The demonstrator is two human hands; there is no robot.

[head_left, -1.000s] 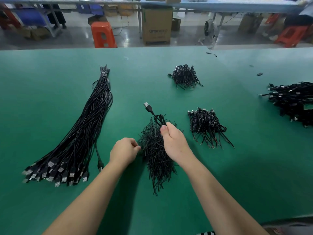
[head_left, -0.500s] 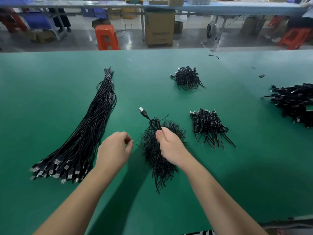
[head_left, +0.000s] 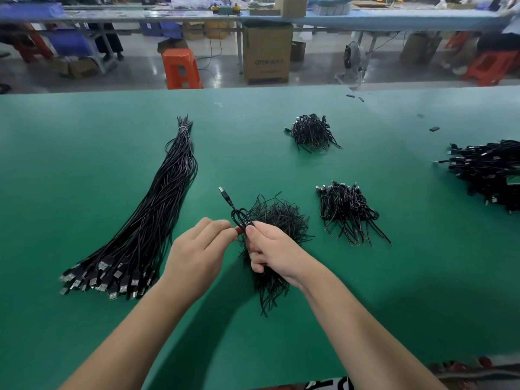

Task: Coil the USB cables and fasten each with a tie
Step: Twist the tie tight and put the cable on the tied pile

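Note:
My right hand (head_left: pixel 271 250) grips a coiled black USB cable (head_left: pixel 239 216); its loop and USB plug stick up past my thumb toward the far left. My left hand (head_left: pixel 198 250) has come up beside it, fingertips pinching at the coil just below the loop, where a thin black tie seems to be. Under both hands lies a loose pile of black wire ties (head_left: pixel 277 220). A long bundle of straight black USB cables (head_left: pixel 157 209) lies to the left on the green table (head_left: pixel 84 153), plugs toward me.
Two heaps of coiled, tied cables lie beyond my hands, one at the middle right (head_left: pixel 347 212) and one farther back (head_left: pixel 311 132). A bigger heap of cables (head_left: pixel 489 170) sits at the right edge. Beyond the table stand an orange stool (head_left: pixel 180 68) and a cardboard box (head_left: pixel 266 53).
My left hand has moved right and up from the table to meet the coil in my right hand. The right hand has kept its grip on the coil over the tie pile.

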